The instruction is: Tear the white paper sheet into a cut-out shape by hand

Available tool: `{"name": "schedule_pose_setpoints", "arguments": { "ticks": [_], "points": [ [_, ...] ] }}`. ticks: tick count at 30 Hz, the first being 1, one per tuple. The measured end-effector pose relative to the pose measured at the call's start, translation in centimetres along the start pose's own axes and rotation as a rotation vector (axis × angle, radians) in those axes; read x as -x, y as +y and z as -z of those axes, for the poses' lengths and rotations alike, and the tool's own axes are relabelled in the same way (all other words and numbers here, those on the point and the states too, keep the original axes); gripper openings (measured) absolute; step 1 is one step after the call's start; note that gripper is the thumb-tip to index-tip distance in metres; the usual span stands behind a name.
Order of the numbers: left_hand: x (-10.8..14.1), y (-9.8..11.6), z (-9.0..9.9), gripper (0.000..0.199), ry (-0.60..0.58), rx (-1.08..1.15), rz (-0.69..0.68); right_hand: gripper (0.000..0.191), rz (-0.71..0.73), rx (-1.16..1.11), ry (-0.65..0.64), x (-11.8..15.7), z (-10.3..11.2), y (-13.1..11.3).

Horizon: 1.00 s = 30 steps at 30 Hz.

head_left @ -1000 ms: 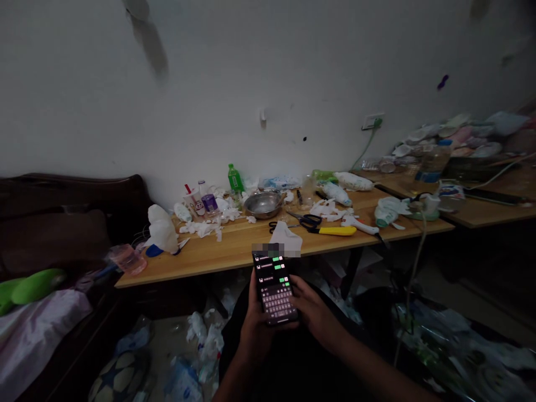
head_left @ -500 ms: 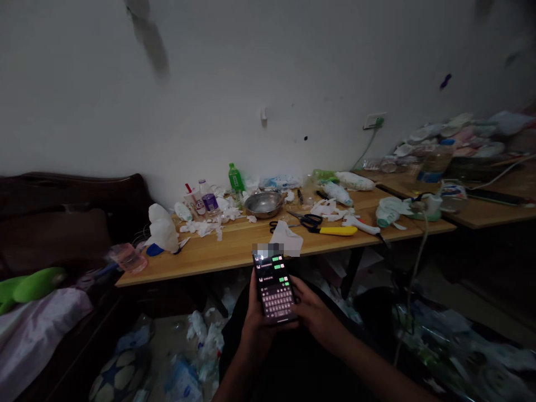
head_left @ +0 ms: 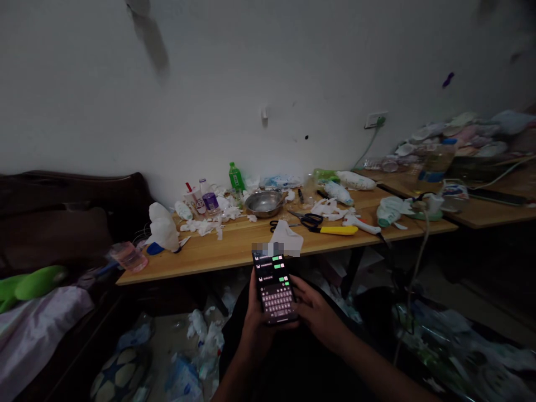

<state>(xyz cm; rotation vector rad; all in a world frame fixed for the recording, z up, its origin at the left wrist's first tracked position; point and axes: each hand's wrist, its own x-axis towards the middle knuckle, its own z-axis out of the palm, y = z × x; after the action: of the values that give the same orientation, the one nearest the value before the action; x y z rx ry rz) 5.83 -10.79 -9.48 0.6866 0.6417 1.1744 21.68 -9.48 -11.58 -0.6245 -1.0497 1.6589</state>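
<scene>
A smartphone [head_left: 276, 296] with a lit screen, showing a chat and an on-screen keyboard, is held upright over my lap. My left hand [head_left: 254, 318] wraps round its left side and lower back. On the other side, my right hand [head_left: 314, 312] grips the right edge, its thumb at the lower right of the keyboard. Just beyond the phone a white paper sheet [head_left: 288, 237] lies at the front edge of the wooden table [head_left: 226, 254]. Behind it are black-handled scissors [head_left: 310, 219] and a yellow-handled tool [head_left: 337, 230].
A metal bowl [head_left: 264, 203], a green bottle [head_left: 236, 177], a purple-labelled bottle [head_left: 208, 198] and crumpled tissues [head_left: 201, 226] crowd the table. A cable [head_left: 421, 251] hangs down at the right. Litter [head_left: 209, 340] and a ball [head_left: 119, 375] lie on the floor at left.
</scene>
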Motion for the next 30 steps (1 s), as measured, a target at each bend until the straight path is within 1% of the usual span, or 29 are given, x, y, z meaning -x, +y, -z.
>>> {"name": "schedule_pose_setpoints", "arguments": {
  "ticks": [2, 5, 7, 12, 16, 18, 22, 27, 30],
  "points": [
    [-0.1, -0.3, 0.1, 0.11, 0.025, -0.028, -0.018, 0.056, -0.007, 0.01, 0.015, -0.1, -0.4, -0.2],
    [-0.1, -0.7, 0.1, 0.104, 0.068, -0.084, -0.043, 0.057, -0.006, 0.084, 0.075, -0.3, -0.9, -0.4],
    [-0.1, -0.8, 0.0, 0.101, 0.077, -0.088, -0.051, 0.056, -0.01, 0.111, 0.102, -0.4, -1.2, -0.4],
    [-0.1, -0.7, -0.1, 0.098, 0.084, -0.025, -0.034, 0.049, -0.01, 0.1, 0.096, -0.2, -1.2, -0.5],
    [-0.1, -0.5, 0.0, 0.098, 0.039, 0.033, -0.021, 0.046, -0.01, 0.075, 0.081, -0.1, -1.0, -0.7],
    [-0.1, -0.5, -0.1, 0.092, 0.057, 0.023, -0.02, 0.046, -0.011, 0.07, 0.077, 0.0, -1.0, -0.7],
    [-0.2, -0.5, -0.2, 0.077, 0.152, -0.048, 0.007, 0.046, -0.009, 0.075, 0.079, 0.0, -0.7, -0.3],
    [-0.2, -0.6, -0.2, 0.078, 0.132, -0.04, -0.011, 0.048, -0.01, 0.093, 0.093, 0.1, -0.5, -0.1],
    [-0.1, -0.6, -0.1, 0.074, 0.127, -0.023, -0.019, 0.05, -0.016, 0.107, 0.11, 0.1, -0.4, 0.0]
  ]
}}
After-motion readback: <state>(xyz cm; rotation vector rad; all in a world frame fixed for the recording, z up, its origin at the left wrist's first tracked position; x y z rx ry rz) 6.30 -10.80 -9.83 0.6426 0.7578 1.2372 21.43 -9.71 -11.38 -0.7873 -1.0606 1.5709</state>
